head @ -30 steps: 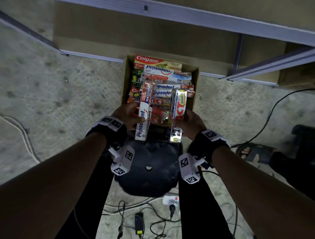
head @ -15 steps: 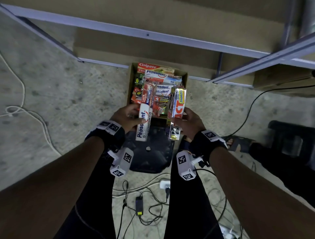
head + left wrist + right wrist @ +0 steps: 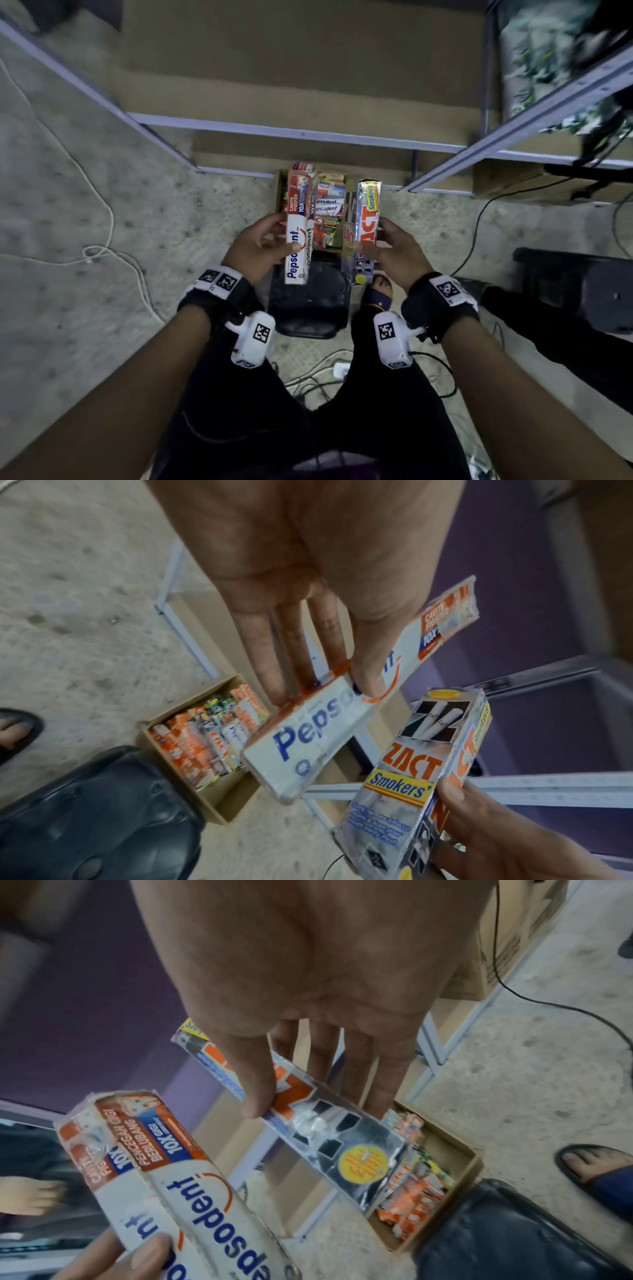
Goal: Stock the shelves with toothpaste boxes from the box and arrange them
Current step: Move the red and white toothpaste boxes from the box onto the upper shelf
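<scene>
My left hand (image 3: 270, 236) grips a white and red Pepsodent pack (image 3: 298, 233) by its middle, thumb on the front (image 3: 366, 688). My right hand (image 3: 390, 240) grips a silver Zact Smokers box (image 3: 364, 226) by its sides, thumb on one face (image 3: 257, 1102). Both packs stand roughly upright, side by side and apart, above the open cardboard box (image 3: 279, 192) on the floor. That box holds several more toothpaste boxes (image 3: 329, 205). Beyond it stand the metal-framed shelves (image 3: 301, 135) with bare brown boards.
A black stool (image 3: 308, 301) sits on the floor just in front of the carton. My sandalled foot (image 3: 378, 291) is beside it. Cables (image 3: 102, 246) and a power strip (image 3: 340, 368) lie on the floor. A dark object (image 3: 575, 291) stands at right.
Both hands have risen with their packs, away from the carton. The view has lifted, so the carton looks smaller and more of the shelves shows.
</scene>
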Demonstrator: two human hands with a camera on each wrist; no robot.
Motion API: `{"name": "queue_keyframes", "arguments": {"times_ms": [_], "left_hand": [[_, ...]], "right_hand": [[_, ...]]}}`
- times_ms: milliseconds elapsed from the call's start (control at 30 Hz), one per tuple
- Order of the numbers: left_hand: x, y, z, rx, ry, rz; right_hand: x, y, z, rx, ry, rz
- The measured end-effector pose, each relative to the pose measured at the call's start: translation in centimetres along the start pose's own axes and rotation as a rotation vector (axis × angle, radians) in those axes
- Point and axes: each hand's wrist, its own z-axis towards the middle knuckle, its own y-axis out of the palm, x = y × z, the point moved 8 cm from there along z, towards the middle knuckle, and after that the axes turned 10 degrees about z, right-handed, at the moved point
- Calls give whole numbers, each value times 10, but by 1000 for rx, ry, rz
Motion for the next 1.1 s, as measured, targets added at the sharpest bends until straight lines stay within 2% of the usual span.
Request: {"name": "queue_keyframes", "arguments": {"times_ms": [300,567,867,1000,1100], "left_hand": [[90,-31,-56,68,224,60],[162,-59,-76,128,396,150],[291,-99,-84,252,658,169],[351,-115,-92,347,774,209],[384,-126,-90,420,786,297]], "right_hand": [[-75,-10,-61,-4,-192,23],[-143,-23,-91,0,-371,25],[-265,-41,-104,63,-610,22],[-324,-50,-105,122,-706,3],[-363,-57,-102,184,-755,-36]]}}
